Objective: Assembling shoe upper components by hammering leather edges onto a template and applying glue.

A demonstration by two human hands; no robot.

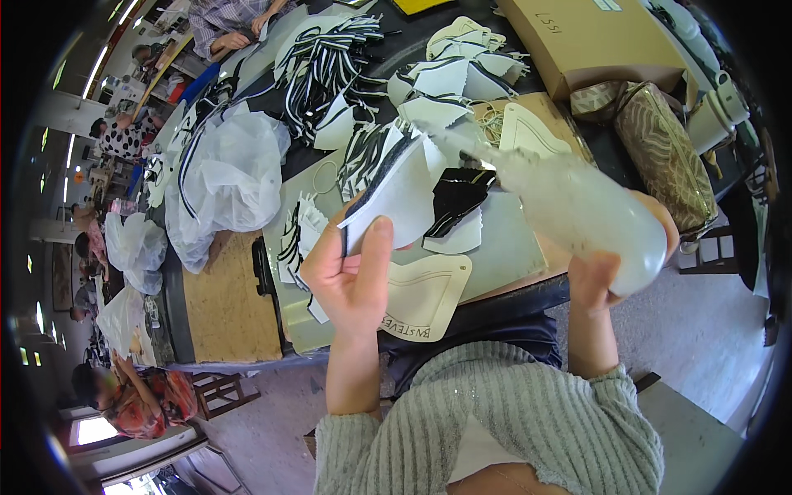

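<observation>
My left hand point(355, 272) pinches a white cut piece point(404, 194) with a dark padded edge, tilted up above the table. A cloudy, translucent squeeze bottle point(582, 206) lies in the closed grip of my right hand point(602, 276). Its thin nozzle points left, close to the piece's upper edge; whether they touch I cannot tell. Just beyond the piece lie a black cut piece point(460, 198) and a white one point(459, 233) partly under it. A cream pattern template point(429, 293) sits below my left fingers on the grey-green board point(520, 247).
Stacks of white pieces point(445, 78) and black-and-white strips point(326, 70) cover the far table. Crumpled clear plastic bags point(231, 169) are at left. A cardboard box point(594, 41), a patterned pouch point(664, 153) and a pale flask point(716, 115) stand at right. Another person's hands point(233, 40) work across the table.
</observation>
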